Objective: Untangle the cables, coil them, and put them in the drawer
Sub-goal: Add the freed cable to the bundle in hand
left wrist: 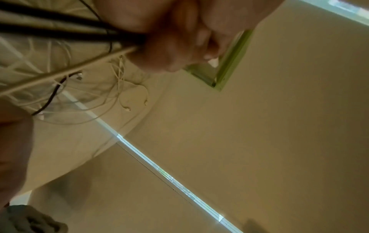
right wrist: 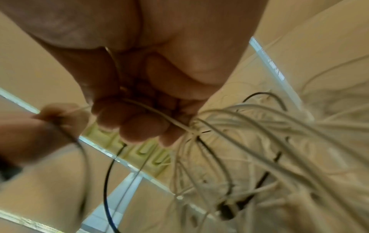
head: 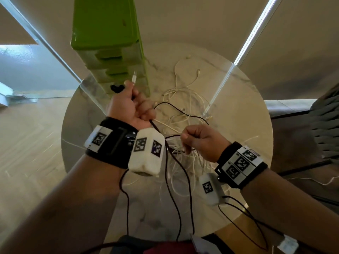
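While left hand (head: pixel 131 107) fists a white cable (head: pixel 166 125) and black cable (head: pixel 180 107), right hand (head: pixel 200 142) pinches that white cable just beyond, tangle (head: pixel 185 158) hanging beneath.

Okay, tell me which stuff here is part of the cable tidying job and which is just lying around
Part of the job:
- white cable stretched between left hand and right hand
- black cable
- tangled pile of cables
- green drawer unit

Just there:
- round marble table
- grey knitted fabric, off the table's right
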Motion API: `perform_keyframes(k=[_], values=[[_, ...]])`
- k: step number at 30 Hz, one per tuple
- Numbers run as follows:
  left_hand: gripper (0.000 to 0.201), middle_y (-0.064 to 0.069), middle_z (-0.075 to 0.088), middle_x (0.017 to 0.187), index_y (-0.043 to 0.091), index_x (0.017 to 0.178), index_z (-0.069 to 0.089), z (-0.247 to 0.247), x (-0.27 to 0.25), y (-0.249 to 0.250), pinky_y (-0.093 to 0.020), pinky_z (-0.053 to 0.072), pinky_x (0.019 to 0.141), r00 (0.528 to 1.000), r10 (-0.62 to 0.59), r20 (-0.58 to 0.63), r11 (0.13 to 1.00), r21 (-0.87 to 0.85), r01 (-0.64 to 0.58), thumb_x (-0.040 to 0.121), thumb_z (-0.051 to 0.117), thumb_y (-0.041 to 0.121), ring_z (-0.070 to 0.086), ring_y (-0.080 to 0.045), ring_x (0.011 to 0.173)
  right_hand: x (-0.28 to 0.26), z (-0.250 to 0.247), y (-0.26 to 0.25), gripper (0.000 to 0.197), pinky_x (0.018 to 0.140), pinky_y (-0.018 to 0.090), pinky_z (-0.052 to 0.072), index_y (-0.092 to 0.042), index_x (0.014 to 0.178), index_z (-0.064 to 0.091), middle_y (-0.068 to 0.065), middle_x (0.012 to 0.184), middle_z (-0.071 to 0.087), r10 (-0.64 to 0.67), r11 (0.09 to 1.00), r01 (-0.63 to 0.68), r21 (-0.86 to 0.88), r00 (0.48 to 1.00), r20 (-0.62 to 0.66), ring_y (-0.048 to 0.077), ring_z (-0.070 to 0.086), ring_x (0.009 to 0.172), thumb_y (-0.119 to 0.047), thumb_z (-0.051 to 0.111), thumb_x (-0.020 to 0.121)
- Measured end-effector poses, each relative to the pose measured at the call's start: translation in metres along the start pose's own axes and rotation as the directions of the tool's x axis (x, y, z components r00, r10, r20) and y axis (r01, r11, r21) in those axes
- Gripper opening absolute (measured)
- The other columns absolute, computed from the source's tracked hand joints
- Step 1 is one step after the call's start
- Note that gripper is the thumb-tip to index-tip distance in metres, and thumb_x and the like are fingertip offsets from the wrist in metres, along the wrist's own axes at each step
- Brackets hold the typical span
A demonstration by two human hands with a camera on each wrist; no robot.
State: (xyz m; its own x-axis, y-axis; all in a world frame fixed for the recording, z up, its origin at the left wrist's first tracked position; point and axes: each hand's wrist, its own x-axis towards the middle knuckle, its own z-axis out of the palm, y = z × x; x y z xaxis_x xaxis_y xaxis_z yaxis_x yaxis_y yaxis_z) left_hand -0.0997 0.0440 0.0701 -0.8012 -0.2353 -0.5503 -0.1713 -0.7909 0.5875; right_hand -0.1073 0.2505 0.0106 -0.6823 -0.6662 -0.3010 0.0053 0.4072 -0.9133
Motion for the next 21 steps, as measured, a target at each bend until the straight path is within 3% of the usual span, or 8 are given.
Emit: perform_keyframes(k=[3,5,6,8,9,11,16,21], values=[[0.044,0.007,0.022,0.046,0.022,0.064,0.038,-0.003,-0.006,0.007,-0.015,0.017,0.035,1.0,0.014,0.001,0.984,0.176,-0.014,0.103,0.039,0.044,0.016,-0.008,0.032,-0.001,-0.003,0.002,0.025,0.067,0.018,0.047,-0.02,0.074,0.065,-0.008,0.068,0.067,0.004,0.982,-0.016,-0.187,0.998,-0.067,-0.002,0.061,0.063,-0.017,0.058,0.097],[0.04,0.006,0.026,0.047,0.023,0.065,0.039,-0.003,-0.01,0.002,-0.015,0.018,0.034,0.998,0.044,0.041,0.943,0.328,-0.055,0.095,0.056,0.044,0.018,-0.008,0.031,0.0,-0.005,-0.002,0.023,0.068,0.018,0.048,-0.017,0.076,0.07,-0.007,0.072,0.07,-0.03,0.983,-0.001,-0.185,0.985,-0.168,-0.001,0.062,0.066,-0.016,0.06,0.097],[0.039,0.002,0.031,0.05,0.022,0.068,0.042,-0.004,-0.012,-0.004,-0.016,0.02,0.034,0.995,0.059,0.081,0.882,0.464,-0.09,0.083,0.072,0.042,0.021,-0.008,0.031,0.0,-0.006,-0.004,0.023,0.07,0.019,0.05,-0.014,0.078,0.072,-0.004,0.075,0.073,-0.036,0.995,0.015,-0.099,0.977,-0.208,0.003,0.065,0.069,-0.015,0.059,0.097],[0.046,-0.005,0.043,0.059,0.018,0.076,0.047,-0.007,-0.02,-0.02,-0.019,0.025,0.033,0.982,0.044,0.185,0.615,0.769,-0.172,0.062,0.089,0.032,0.03,-0.008,0.032,0.0,-0.007,-0.01,0.023,0.07,0.019,0.05,-0.006,0.081,0.072,0.003,0.076,0.074,-0.051,0.99,0.08,0.118,0.971,-0.233,0.008,0.066,0.069,-0.01,0.058,0.098],[0.042,-0.002,0.046,0.058,0.015,0.078,0.051,-0.007,-0.025,-0.029,-0.02,0.028,0.033,0.975,0.006,0.224,0.495,0.846,-0.197,0.066,0.089,0.027,0.035,-0.006,0.033,0.0,-0.007,-0.012,0.021,0.068,0.019,0.05,-0.005,0.081,0.072,0.003,0.074,0.073,-0.065,0.979,0.108,0.174,0.97,-0.234,0.008,0.065,0.068,-0.009,0.058,0.097],[0.025,0.009,0.047,0.046,0.011,0.079,0.058,-0.005,-0.032,-0.04,-0.018,0.03,0.034,0.967,-0.075,0.242,0.425,0.885,-0.188,0.079,0.082,0.019,0.038,-0.003,0.032,0.001,-0.008,-0.014,0.019,0.066,0.02,0.049,-0.01,0.082,0.073,-0.001,0.071,0.071,-0.081,0.982,0.116,0.148,0.971,-0.226,0.006,0.064,0.065,-0.011,0.061,0.096],[0.018,0.004,0.035,0.042,0.013,0.078,0.056,-0.001,-0.032,-0.03,-0.017,0.023,0.032,0.982,-0.123,0.141,0.522,0.851,-0.057,0.093,0.065,0.014,0.027,-0.01,0.03,-0.005,-0.014,-0.012,0.009,0.085,0.036,0.058,-0.011,0.087,0.073,0.008,0.083,0.076,-0.095,0.975,0.131,0.18,0.976,-0.195,0.022,0.072,0.082,-0.01,0.065,0.091],[0.025,0.008,0.026,0.039,0.01,0.069,0.048,0.009,-0.036,-0.034,-0.013,0.014,0.036,0.955,-0.163,0.249,0.839,0.544,0.001,0.092,0.055,0.002,0.02,-0.004,0.026,-0.006,-0.012,-0.017,0.026,0.085,0.018,0.054,-0.031,0.086,0.072,-0.014,0.088,0.073,-0.136,0.981,0.096,-0.169,0.96,-0.246,0.0,0.069,0.085,-0.005,0.075,0.084]])
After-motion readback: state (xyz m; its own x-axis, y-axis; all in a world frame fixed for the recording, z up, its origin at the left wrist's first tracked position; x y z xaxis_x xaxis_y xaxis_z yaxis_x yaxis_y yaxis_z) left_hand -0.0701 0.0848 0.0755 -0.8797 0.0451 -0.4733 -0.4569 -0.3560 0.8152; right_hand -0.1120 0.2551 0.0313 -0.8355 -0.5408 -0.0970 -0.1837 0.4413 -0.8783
